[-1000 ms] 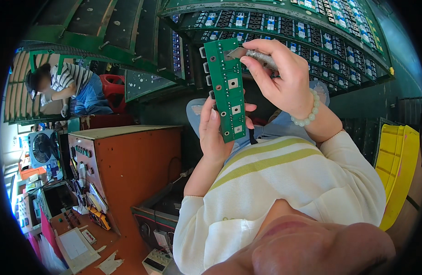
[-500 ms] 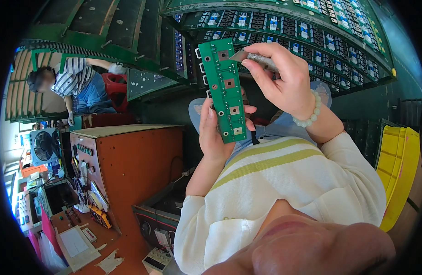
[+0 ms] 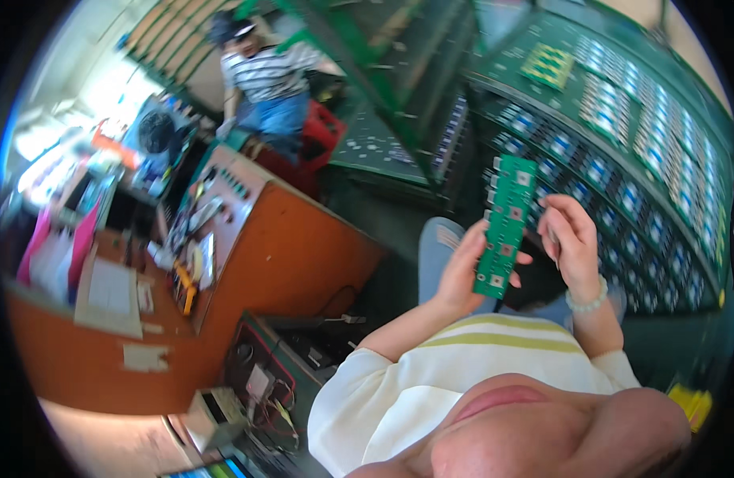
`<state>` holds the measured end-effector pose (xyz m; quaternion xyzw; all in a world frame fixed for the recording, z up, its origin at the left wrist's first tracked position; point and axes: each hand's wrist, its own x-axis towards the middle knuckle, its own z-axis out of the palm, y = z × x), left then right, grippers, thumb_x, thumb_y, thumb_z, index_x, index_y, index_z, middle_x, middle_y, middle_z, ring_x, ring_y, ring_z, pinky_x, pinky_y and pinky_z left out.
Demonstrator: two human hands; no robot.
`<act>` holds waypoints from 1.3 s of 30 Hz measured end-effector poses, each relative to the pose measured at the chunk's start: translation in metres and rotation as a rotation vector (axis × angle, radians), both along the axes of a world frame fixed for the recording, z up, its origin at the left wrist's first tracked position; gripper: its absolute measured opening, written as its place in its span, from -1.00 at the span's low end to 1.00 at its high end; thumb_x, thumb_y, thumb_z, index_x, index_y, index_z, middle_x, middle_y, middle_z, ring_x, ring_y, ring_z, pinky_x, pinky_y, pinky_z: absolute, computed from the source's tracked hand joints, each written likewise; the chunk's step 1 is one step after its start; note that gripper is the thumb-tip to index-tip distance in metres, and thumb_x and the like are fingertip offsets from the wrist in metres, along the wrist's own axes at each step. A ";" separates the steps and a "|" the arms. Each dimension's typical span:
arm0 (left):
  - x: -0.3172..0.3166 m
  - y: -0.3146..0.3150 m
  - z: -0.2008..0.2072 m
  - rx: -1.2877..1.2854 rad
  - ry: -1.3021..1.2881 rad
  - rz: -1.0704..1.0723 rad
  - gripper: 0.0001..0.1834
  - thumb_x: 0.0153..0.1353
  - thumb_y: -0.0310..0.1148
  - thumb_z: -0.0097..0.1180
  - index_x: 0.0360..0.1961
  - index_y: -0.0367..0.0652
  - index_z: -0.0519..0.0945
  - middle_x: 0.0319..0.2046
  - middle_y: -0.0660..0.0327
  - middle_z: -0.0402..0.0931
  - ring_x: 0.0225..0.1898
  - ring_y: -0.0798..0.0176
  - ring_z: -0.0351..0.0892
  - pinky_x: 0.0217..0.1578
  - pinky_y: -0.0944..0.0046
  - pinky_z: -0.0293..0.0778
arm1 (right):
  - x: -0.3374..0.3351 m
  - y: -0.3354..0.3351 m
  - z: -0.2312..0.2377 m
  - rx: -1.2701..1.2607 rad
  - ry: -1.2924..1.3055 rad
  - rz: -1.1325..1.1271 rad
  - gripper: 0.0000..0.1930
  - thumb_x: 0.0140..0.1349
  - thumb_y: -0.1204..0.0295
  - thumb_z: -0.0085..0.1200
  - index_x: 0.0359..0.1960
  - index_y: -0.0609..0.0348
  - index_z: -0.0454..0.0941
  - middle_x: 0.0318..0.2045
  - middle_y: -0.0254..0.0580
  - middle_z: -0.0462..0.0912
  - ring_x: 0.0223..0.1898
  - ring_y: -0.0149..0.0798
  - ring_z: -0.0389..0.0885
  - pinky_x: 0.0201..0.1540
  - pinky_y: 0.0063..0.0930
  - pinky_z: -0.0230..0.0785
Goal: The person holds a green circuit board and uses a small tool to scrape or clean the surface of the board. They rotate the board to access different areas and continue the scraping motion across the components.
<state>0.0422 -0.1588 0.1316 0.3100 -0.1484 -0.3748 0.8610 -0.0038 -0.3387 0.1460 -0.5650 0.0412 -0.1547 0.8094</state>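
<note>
My left hand (image 3: 461,276) grips a long green circuit board (image 3: 506,227) near its lower end, fingers wrapped behind it. The board stands tilted upright before my knees, with square metal pads down its face and pale parts sticking out along its left edge. My right hand (image 3: 572,239), with a beaded bracelet at the wrist, is just right of the board and apart from it. Its fingers are curled round a small knife blade (image 3: 555,256), of which only a thin sliver shows; the rest is hidden by the fingers.
On the right, green racks (image 3: 661,175) hold rows of blue, white and black parts, with a yellow-green panel (image 3: 548,65) on top. An orange-brown cabinet (image 3: 303,263) stands at left, tools on it. A person (image 3: 271,84) in a striped shirt is beyond. A yellow crate (image 3: 691,406) lies low right.
My view has swung left, so everything sits further right and the racks are turned. My right hand has drawn the blade away from the board's face, down along its right side.
</note>
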 end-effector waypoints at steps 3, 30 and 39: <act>-0.002 0.010 -0.006 -0.036 0.009 0.088 -0.52 0.39 -0.11 -0.30 0.22 -0.12 0.14 0.09 0.04 0.33 -0.06 0.04 0.52 -0.33 0.13 0.57 | 0.012 0.014 -0.005 0.145 -0.023 0.050 -0.74 0.27 0.51 -0.03 -0.01 0.24 0.41 -0.46 -0.30 0.49 -0.64 -0.58 0.30 -0.64 -0.75 0.12; 0.003 0.013 -0.035 -0.036 0.098 0.171 -0.54 0.41 -0.19 -0.35 0.27 -0.13 0.12 -0.02 0.10 0.42 -0.12 0.20 0.54 -0.32 0.18 0.56 | 0.023 0.038 -0.044 0.199 0.169 0.127 -0.68 0.34 0.43 -0.16 0.08 0.29 0.33 -0.47 -0.38 0.47 -0.68 -0.65 0.27 -0.72 -0.82 0.03; 0.004 0.014 -0.034 -0.034 0.133 0.190 -0.54 0.42 -0.16 -0.35 0.25 -0.13 0.11 -0.06 0.08 0.46 -0.14 0.17 0.59 -0.37 0.22 0.57 | 0.024 0.041 -0.043 0.209 0.163 0.144 -0.68 0.30 0.47 -0.09 0.06 0.30 0.33 -0.45 -0.38 0.47 -0.65 -0.67 0.27 -0.69 -0.83 0.03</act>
